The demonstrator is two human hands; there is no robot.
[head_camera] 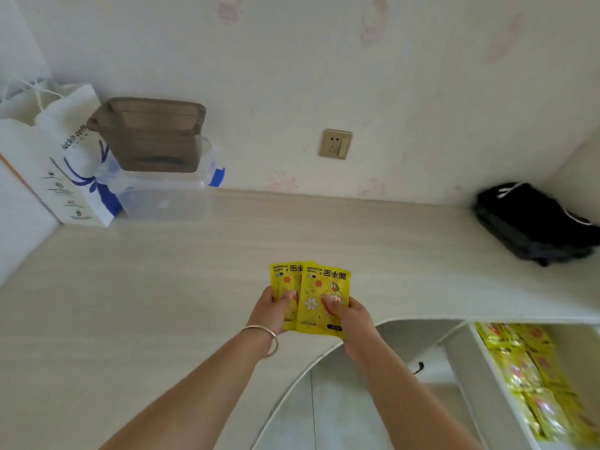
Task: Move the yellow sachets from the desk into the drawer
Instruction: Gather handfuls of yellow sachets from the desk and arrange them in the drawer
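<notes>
Item one: two flat, glossy yellow foil sachets [316, 297], rectangular, printed with flowers and a cartoon figure, fanned so the right one overlaps the left. My left hand [272, 309] pinches the left sachet, thumb on top; my right hand [352, 321] grips the right one the same way. Both sachets sit just above the near edge of the pale wood-grain laminate desk [162, 287]; whether they touch it I cannot tell. A thin silver metal bangle [264, 339] circles my left wrist.

Item two: white open drawer [467, 368], near right, below the desk's curved edge, packed with more crinkled yellow packets [532, 384]; its near end is cut off by the frame.

Item three: far left, a clear plastic box with blue clips [168, 193], a smoky brown translucent tub [149, 134] stacked on it, beside a white paper bag with blue print [74, 177], lettering partly blurred.

Item four: far right, a soft black fabric bag [535, 222], partly cut off.

Item five: beige wall socket [335, 144], on faintly patterned wallpaper.
</notes>
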